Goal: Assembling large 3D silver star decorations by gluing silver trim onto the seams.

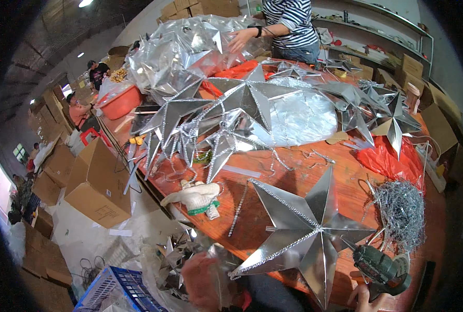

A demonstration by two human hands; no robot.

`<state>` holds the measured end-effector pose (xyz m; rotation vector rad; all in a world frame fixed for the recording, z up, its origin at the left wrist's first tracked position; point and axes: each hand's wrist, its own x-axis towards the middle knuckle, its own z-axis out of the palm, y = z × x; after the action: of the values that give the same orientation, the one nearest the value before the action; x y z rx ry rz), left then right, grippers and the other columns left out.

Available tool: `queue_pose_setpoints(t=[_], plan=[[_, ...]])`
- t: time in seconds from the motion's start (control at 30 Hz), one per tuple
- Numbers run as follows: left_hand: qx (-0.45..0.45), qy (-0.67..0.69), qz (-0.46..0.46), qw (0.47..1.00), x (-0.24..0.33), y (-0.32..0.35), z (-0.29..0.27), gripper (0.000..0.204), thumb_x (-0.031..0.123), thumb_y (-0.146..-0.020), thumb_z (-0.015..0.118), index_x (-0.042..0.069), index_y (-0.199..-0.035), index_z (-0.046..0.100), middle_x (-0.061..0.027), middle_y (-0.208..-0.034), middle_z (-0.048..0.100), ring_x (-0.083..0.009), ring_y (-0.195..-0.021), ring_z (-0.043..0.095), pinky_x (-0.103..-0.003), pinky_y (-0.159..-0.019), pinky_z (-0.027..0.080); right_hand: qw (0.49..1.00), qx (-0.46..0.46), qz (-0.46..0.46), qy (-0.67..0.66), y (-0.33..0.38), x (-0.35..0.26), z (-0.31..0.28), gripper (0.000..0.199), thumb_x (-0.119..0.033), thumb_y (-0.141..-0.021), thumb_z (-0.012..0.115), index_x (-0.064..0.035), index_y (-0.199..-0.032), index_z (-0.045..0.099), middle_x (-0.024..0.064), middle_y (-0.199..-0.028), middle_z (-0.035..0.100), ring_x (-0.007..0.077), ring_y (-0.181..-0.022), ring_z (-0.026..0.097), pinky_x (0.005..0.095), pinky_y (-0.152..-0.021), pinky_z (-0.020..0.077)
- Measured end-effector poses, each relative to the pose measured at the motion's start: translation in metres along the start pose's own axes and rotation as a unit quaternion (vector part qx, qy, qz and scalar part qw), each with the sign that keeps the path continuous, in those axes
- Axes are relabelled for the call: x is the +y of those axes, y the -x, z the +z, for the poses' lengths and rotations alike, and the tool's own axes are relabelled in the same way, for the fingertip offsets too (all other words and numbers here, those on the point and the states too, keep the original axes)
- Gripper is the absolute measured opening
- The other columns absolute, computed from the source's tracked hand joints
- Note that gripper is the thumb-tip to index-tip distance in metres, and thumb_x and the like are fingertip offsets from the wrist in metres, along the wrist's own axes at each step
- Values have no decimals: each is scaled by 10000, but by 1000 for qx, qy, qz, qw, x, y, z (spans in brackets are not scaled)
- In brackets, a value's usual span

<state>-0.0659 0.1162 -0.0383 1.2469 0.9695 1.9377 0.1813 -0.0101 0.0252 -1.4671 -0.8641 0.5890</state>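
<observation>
A large silver star (320, 226) lies on the near part of the orange-red table. Silver bead trim runs along two of its ridges, crossing the star's centre. At the near right my right hand (369, 298) is closed around a dark green glue gun (378, 266), its nozzle by the star's right point. My left hand (204, 280) is a motion blur below the table's near edge, left of the star's lower-left point; its fingers cannot be made out. A loose bead strand (239, 210) lies left of the star.
A white glove (197, 197) lies on the left edge. Trimmed stars (242, 99) are piled behind, with a tangled silver bundle (399, 214) and red plastic bag (393, 158) at right. A person in a striped top (292, 23) stands opposite. A blue crate (118, 291) is lower left.
</observation>
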Motion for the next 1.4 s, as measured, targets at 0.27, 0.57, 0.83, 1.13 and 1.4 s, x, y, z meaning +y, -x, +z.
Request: queue_pose_setpoints(t=[0.27, 0.57, 0.83, 1.13, 1.4], plan=[[-148, 204, 180, 951, 109, 13, 49, 275, 323, -862, 549, 78, -986, 546, -66, -1028, 544, -241, -1024, 465, -406, -835, 405, 998, 48, -31, -31, 9, 17, -14, 169, -47, -864, 535, 35, -1011, 527, 95, -762, 604, 89, -491, 465, 214, -446, 343], [-356, 383, 218, 824, 156, 50, 72, 364, 457, -913, 387, 145, -895, 573, 41, -1001, 563, -227, -1092, 386, -444, -881, 346, 997, 51, -51, -36, 33, 31, -46, 231, -2, -842, 544, 48, -1068, 538, 149, -997, 619, 97, -586, 522, 212, -500, 400], [-346, 367, 201, 840, 176, 57, 75, 334, 437, -912, 410, 148, -902, 577, 37, -1005, 562, -232, -1075, 395, -435, -871, 352, 996, -5, -57, -67, 41, 16, -49, 382, 12, -830, 573, 37, -1195, 461, 126, -1017, 599, 184, -847, 576, 290, -709, 466], [-360, 370, 195, 834, 176, 61, 74, 301, 420, -897, 459, 145, -887, 581, 34, -986, 564, -216, -1062, 406, -410, -844, 373, 988, -47, -100, -104, 41, 22, -53, 428, 34, -830, 563, 13, -1234, 422, 122, -1021, 590, 156, -748, 562, 265, -629, 463], [-352, 380, 167, 839, 171, 67, 69, 299, 421, -888, 478, 141, -877, 584, 33, -978, 564, -208, -1050, 414, -397, -833, 382, 991, -53, -79, -93, 43, 24, -51, 329, 49, -832, 547, 25, -1153, 482, 100, -891, 586, 122, -630, 526, 253, -554, 436]])
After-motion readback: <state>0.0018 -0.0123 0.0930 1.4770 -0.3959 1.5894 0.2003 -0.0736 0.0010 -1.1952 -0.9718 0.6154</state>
